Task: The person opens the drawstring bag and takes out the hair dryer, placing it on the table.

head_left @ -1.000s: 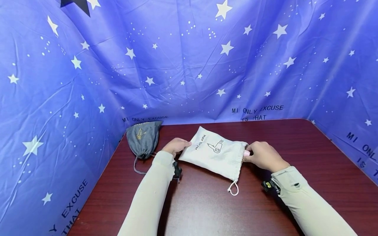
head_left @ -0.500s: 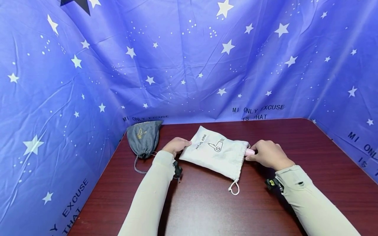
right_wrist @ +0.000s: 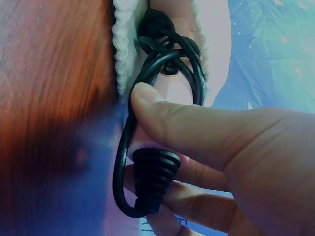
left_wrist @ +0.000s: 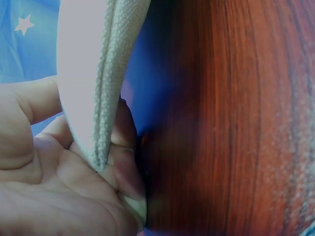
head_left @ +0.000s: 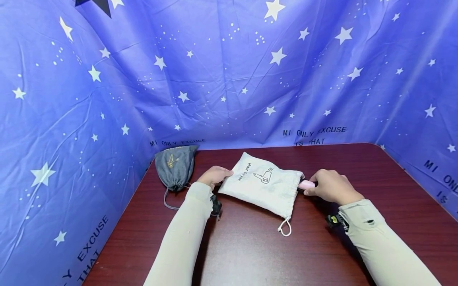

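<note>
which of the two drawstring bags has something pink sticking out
The white bag marked "Hair Dryer": a pink object juts from its mouth into the right hand. The grey bag has its neck gathered tight.

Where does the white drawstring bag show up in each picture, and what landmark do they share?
Head: white bag, slightly right of and below centre.
Left wrist: white bag, upper left.
Right wrist: white bag, top middle.
Shared landmark: red-brown tabletop, right in the left wrist view, left in the right wrist view.
</note>
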`<state>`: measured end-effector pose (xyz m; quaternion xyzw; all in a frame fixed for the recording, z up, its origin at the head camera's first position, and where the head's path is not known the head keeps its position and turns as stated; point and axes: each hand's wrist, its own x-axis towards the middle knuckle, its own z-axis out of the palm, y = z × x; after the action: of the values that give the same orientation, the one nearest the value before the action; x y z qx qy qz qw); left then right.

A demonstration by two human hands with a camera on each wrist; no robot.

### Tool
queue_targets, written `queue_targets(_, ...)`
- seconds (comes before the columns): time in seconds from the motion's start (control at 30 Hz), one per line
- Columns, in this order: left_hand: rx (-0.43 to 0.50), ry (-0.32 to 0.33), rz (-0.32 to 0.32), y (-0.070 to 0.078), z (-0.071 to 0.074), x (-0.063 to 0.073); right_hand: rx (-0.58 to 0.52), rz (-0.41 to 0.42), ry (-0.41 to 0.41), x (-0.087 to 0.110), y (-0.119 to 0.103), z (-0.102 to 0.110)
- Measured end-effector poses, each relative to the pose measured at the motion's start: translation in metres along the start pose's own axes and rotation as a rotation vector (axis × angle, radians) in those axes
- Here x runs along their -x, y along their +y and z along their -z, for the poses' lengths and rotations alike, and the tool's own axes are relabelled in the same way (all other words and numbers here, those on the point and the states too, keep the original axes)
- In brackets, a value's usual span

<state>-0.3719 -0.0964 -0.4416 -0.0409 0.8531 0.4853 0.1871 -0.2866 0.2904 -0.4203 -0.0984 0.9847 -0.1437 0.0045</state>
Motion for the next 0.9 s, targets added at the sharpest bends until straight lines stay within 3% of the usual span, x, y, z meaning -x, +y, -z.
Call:
queue_targets(0.47, 0.033, -0.002, -0.015, 0.001, -0.001, 0.007, -0.009, -0.035, -0.048, 0.005, 0.007, 0.013)
queue_targets(0.9, 0.060, 0.019, -0.036, 0.001, -0.004, 0.003, 0.031, -0.045, -0.063, 0.010, 0.009, 0.023)
